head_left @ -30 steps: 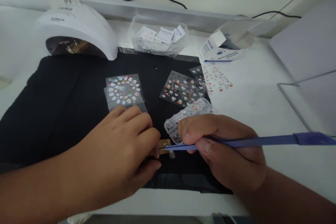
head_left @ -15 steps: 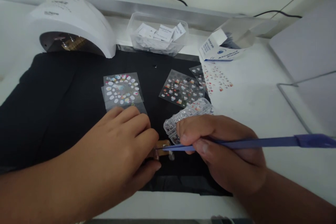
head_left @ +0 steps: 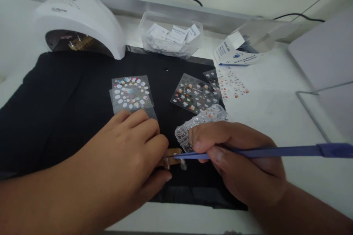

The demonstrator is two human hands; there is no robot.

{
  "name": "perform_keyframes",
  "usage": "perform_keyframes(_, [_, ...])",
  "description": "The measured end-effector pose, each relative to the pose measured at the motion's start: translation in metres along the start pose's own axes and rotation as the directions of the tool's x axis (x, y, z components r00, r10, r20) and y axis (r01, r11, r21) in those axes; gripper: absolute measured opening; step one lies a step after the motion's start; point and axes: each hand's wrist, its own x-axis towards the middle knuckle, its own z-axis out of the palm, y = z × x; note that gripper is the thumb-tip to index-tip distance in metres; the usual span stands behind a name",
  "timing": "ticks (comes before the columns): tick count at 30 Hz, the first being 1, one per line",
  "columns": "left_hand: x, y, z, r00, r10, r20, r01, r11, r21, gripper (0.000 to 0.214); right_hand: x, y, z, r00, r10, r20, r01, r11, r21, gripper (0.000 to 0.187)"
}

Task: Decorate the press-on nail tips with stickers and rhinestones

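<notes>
Blue tweezers point(head_left: 278, 152) lie in a pinch between the thumb and fingers of my right hand point(head_left: 242, 158). Their narrow points reach left to a glossy pinkish-brown nail tip point(head_left: 166, 162) beside my left fingers. My left hand point(head_left: 132, 150) is closed around a small wooden nail-tip stand point(head_left: 173, 152), most of which it hides. At the stand's right end sits another clear, shiny nail tip point(head_left: 183, 164). Just behind my right fingers is a clear compartment case point(head_left: 204, 117) of small rhinestones, partly covered by that hand.
Nail sticker sheets point(head_left: 131, 93) lie beyond my left hand, and further sheets point(head_left: 194, 93) sit behind the case. A white nail lamp point(head_left: 85, 18) stands at back left. Behind the black cloth point(head_left: 68, 117) are a clear tub point(head_left: 171, 49) of alcohol pads and an alcohol-pad box point(head_left: 237, 53).
The whole scene has shifted slightly to the right in view. Both hands keep nearly the same pose, with the tweezers' points still at the nail tip.
</notes>
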Motion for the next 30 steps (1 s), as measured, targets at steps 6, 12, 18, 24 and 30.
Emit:
perform_keyframes(6, [0.001,0.001,-0.004,0.999,-0.014,-0.039,0.015,1.000,0.019,0.010,0.001,0.001,0.001,1.000,-0.005,-0.017,0.005,1.000,-0.004,0.019])
perform_keyframes(12, [-0.005,0.000,-0.013,0.996,0.018,-0.092,-0.016,1.000,0.024,0.004,0.001,0.002,0.000,1.000,0.002,-0.024,-0.002,1.000,0.010,0.019])
perform_keyframes(18, [-0.007,-0.002,-0.015,0.994,0.092,-0.055,-0.091,0.996,0.004,0.015,-0.002,0.001,-0.002,1.000,0.019,-0.011,-0.019,1.000,0.001,0.019])
perform_keyframes(24, [-0.005,0.002,-0.015,0.993,0.102,-0.063,-0.104,0.994,-0.020,0.014,-0.001,0.002,0.000,1.000,0.000,0.000,0.000,1.000,-0.013,0.019])
perform_keyframes(30, [-0.005,0.001,-0.013,0.993,0.106,-0.050,-0.108,0.994,-0.034,0.013,0.000,0.001,0.000,1.000,0.005,-0.002,-0.005,1.000,-0.007,0.019])
